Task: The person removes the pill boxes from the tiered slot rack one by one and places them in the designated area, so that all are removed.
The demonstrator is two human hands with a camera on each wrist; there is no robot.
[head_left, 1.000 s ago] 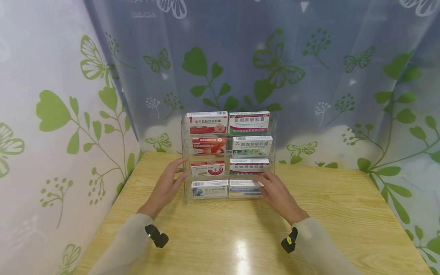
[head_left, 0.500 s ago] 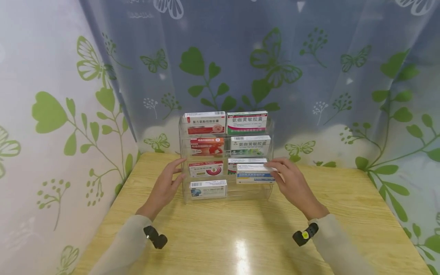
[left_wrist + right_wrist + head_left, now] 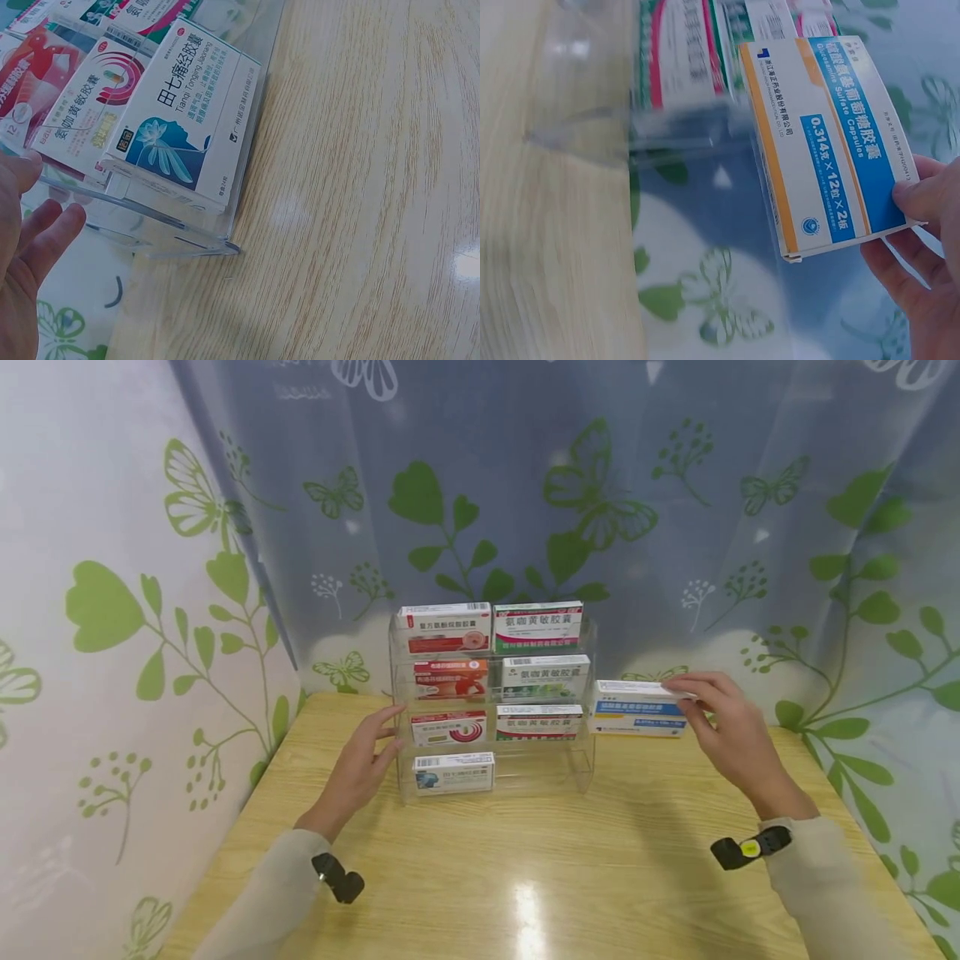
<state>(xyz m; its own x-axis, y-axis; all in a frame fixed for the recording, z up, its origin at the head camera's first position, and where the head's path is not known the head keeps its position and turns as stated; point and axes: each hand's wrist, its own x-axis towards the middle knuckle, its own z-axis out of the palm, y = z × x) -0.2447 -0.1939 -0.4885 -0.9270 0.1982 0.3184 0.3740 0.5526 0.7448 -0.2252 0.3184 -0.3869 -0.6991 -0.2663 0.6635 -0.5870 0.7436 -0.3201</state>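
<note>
Just past the right side of a clear tiered rack (image 3: 543,768), my right hand (image 3: 731,727) pinches a white, blue and orange medicine box (image 3: 637,714) by its right end. In the right wrist view the thumb (image 3: 922,196) lies on the box's printed face, with fingers behind it. The box is in the air, label facing out. At the rack's left side, my left hand (image 3: 360,768) rests with loosely extended fingers (image 3: 56,232) against the clear side wall. A white box with a blue picture (image 3: 453,774) sits in the bottom row's left slot; the right slot beside it is bare.
Upper tiers carry more medicine boxes in two columns, among them a red box (image 3: 450,679) and a white and green box (image 3: 545,678). The rack stands on a wooden table (image 3: 450,877), with patterned cloth (image 3: 480,485) behind and at the sides.
My right hand has lifted the blue and white medicine box from the bottom right slot and carried it up and rightward, beyond the rack. The left hand has stayed at the rack's side.
</note>
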